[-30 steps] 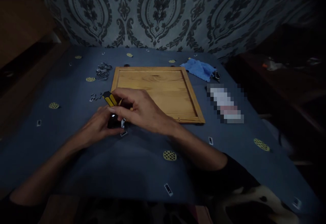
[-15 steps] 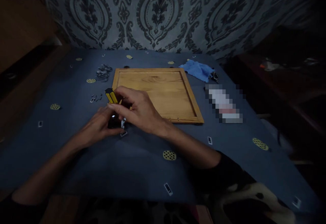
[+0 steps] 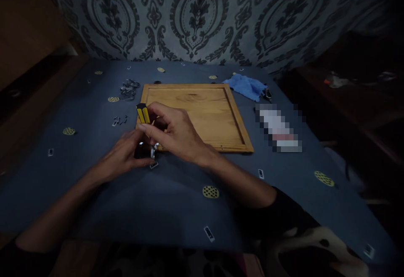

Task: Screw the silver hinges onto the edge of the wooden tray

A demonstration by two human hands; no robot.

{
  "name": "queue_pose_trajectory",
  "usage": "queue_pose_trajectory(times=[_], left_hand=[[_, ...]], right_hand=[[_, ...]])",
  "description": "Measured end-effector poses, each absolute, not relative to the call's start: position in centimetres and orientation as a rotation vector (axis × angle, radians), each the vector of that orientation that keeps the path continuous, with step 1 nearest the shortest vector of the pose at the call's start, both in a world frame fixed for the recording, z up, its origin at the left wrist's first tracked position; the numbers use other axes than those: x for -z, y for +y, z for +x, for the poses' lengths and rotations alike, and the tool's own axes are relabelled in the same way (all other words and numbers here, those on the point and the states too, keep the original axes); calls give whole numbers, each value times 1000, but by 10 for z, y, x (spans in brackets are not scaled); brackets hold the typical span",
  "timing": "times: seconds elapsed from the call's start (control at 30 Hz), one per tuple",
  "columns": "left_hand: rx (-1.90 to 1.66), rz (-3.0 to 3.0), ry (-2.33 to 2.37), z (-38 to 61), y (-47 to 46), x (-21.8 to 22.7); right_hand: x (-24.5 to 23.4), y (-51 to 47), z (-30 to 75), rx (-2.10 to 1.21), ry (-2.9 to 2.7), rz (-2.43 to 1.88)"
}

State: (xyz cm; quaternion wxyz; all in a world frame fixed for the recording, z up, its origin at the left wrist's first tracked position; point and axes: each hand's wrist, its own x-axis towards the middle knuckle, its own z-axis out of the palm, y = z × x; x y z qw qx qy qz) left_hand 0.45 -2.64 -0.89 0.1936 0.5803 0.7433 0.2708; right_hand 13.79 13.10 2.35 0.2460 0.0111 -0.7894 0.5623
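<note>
My right hand [image 3: 178,132] is closed round a screwdriver with a yellow and black handle [image 3: 143,114], held almost upright with its handle end on top. Its shaft and tip are mostly hidden by my fingers. Just below, my left hand [image 3: 126,151] curls its fingers and thumb about a small shiny metal fitting [image 3: 153,151] by the near left corner of a framed wooden panel [image 3: 208,117]. The fitting's full shape is hidden, and I cannot tell whether the screwdriver touches it. Small holes show along the panel's near edge.
Small loose metal bits, perhaps screws [image 3: 120,120], lie left of the panel. Behind them is a heap of metal pieces [image 3: 128,88]. A blue cloth [image 3: 246,87] lies at the back right, and a blurred-out pale object [image 3: 277,127] right of the panel. A patterned wall stands behind.
My right hand and the screwdriver have shifted slightly up and to the right, and the handle stands more upright. My left hand stays at the metal fitting.
</note>
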Motion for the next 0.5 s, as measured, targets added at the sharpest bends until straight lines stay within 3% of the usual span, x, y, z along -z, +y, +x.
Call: queue_pose_trajectory(times=[0.5], left_hand=[[-773,1699,2099,0,-29,19]], right_hand=[[-27,136,140,-1514,-2252,132]])
